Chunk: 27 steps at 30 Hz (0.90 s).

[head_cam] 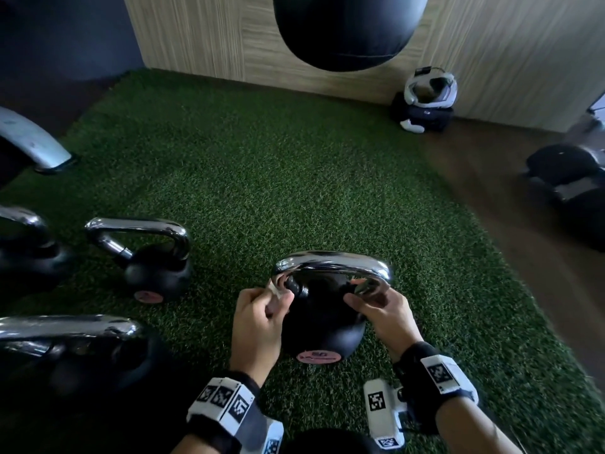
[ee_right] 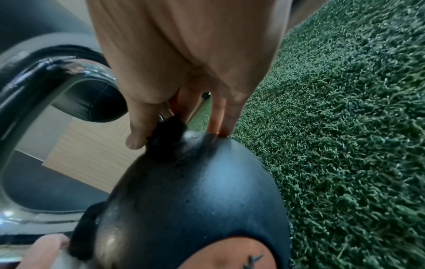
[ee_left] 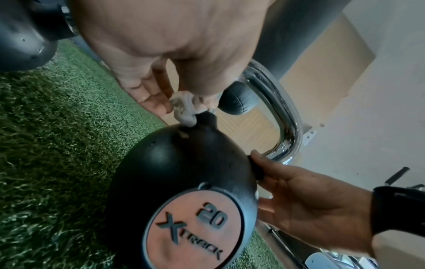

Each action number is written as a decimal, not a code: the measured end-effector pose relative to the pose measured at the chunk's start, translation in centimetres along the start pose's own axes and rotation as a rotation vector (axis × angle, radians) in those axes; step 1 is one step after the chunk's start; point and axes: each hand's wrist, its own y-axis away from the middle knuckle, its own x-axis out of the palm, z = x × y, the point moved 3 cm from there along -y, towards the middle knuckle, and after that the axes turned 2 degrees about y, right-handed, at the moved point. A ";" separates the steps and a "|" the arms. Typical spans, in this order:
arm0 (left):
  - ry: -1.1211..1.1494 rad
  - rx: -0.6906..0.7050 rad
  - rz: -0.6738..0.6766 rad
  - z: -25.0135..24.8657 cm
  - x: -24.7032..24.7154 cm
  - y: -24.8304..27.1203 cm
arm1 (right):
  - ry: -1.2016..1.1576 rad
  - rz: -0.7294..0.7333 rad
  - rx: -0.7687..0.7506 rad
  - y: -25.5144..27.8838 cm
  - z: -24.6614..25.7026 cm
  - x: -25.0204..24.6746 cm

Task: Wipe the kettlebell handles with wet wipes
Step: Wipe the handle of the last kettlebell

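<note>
Green turf (head_cam: 294,178) covers the floor up to a wood-panelled wall (head_cam: 203,34), with a black punching bag (head_cam: 347,24) hanging above its far edge. Three other kettlebells stand on the left, the nearest to the middle (head_cam: 154,267) upright with a chrome handle. At the centre of the turf a black kettlebell (head_cam: 322,322), marked 20 on its pink disc, leans toward the person. Its chrome handle (head_cam: 334,262) arches between the two hands. The right hand (head_cam: 386,317) curls round the handle's right foot, thumb inside and fingers on the ball. The left hand (head_cam: 257,326) pinches a crumpled grey wipe (ee_left: 184,112) against the handle's left foot, just above the ball.
</note>
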 end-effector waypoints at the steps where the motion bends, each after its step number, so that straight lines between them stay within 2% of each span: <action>1: -0.016 0.028 -0.026 -0.1 0.0 0.0 | 0.011 0.005 -0.009 0.1 0.1 -0.1; 6: -0.052 0.147 -0.111 -0.4 0.6 -0.7 | 0.090 -0.009 -0.007 1.3 0.0 -1.2; 8: -0.049 0.123 -0.156 -0.9 1.1 -1.7 | 0.210 -0.008 -0.004 2.2 -0.6 -2.0; 10: -0.050 0.107 -0.164 -1.4 1.6 -3.1 | 0.285 -0.036 -0.058 3.4 -0.9 -2.2; 12: -0.038 0.105 -0.119 -2.1 2.1 -4.4 | 0.458 -0.048 -0.175 4.8 -0.5 -1.8; 14: 0.018 0.126 -0.077 -2.8 2.5 -5.7 | 0.652 0.052 -0.283 6.1 0.7 -1.3; 16: 0.047 0.140 -0.022 -3.4 2.9 -6.9 | 0.727 0.175 -0.315 6.3 1.9 -1.3; 18: 0.059 0.080 0.038 -4.0 3.1 -7.6 | 0.729 0.293 -0.281 5.4 3.3 -0.9; 19: 0.084 0.040 0.078 -4.0 3.1 -7.8 | 0.693 0.303 -0.271 4.4 4.0 -0.6; 22: 0.133 -0.027 0.152 -3.8 3.2 -7.4 | 0.523 0.186 -0.179 0.6 4.7 -0.2; 25: 0.049 0.036 0.111 -3.6 3.1 -6.7 | 0.640 0.307 -0.015 -2.0 3.0 0.9; 27: 0.060 -0.011 0.087 -3.9 3.2 -7.0 | 0.557 0.348 0.127 -2.8 1.3 1.7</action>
